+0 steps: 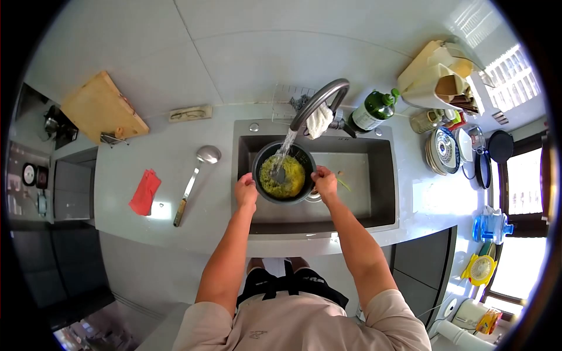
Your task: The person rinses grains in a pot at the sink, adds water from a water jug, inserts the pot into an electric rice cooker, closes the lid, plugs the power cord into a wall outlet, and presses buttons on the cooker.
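Note:
A dark round pot (258, 186) with yellow-green grains (287, 182) inside is held over the left part of the sink (357, 175). Water runs into it from the curved faucet (319, 96). My left hand (246, 189) grips the pot's left rim, fingers closed on it. On the right side, my right hand (325, 182) pinches the opposite rim. Behind the pot, a white cloth (319, 121) hangs at the faucet. Small green scraps lie in the sink, right of my right hand.
Left of the sink lie a ladle (190, 184) and a red cloth (145, 192). A cutting board (104, 107) leans at the back left. A green bottle (370, 113) stands behind the sink; stacked plates (442, 151) and a blue water jug (490, 227) are at the right.

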`<state>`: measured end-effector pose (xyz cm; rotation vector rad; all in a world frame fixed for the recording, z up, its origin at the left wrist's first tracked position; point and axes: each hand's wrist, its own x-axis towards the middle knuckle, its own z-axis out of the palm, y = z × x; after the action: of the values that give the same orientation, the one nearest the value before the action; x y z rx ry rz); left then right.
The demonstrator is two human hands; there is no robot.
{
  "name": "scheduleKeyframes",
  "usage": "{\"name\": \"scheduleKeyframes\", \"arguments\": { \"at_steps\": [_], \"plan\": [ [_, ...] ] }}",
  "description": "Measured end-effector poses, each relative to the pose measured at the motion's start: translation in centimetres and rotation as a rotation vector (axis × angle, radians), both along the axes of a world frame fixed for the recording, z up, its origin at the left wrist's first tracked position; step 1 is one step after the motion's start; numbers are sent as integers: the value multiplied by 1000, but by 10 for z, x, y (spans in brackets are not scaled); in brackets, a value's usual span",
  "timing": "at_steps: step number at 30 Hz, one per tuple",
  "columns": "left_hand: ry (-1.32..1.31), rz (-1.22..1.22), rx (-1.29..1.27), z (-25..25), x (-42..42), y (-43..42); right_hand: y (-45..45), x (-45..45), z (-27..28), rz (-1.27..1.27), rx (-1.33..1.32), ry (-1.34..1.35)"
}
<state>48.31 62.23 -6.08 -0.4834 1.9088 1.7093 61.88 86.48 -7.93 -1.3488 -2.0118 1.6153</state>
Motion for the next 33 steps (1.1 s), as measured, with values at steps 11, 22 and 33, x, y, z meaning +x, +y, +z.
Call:
{"name": "scheduleKeyframes", "arguments": {
  "at_steps": [11,22,33],
  "plan": [
    [129,-207,-92,46,-13,-23,-16,13,86,19,60,-37],
    [123,-326,-157,63,-27,-33,-31,12,80,73,56,-171],
    [153,-387,-86,72,-30,-21,-22,17,86,-20,81,-127]
  ]
}}
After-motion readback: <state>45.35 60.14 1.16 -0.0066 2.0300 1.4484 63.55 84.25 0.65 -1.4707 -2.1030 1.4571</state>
